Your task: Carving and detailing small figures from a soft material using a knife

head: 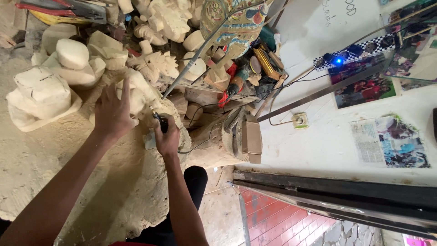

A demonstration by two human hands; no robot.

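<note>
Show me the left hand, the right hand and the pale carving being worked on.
left hand (111,114), head view, back of the hand
right hand (167,140), head view, knuckles
pale carving (139,98), head view, top surface

Small cardboard box (253,140), brown, flaps open, on floor by white wall. Colour poster (364,82) on wall, reds/greens. Newspaper page (390,142) w/ colour photo pinned further along. Another picture sheet (416,57) beside poster. No screens.

Left hand (113,111) spread flat, right hand (167,139) fisted, both arms extended
</note>
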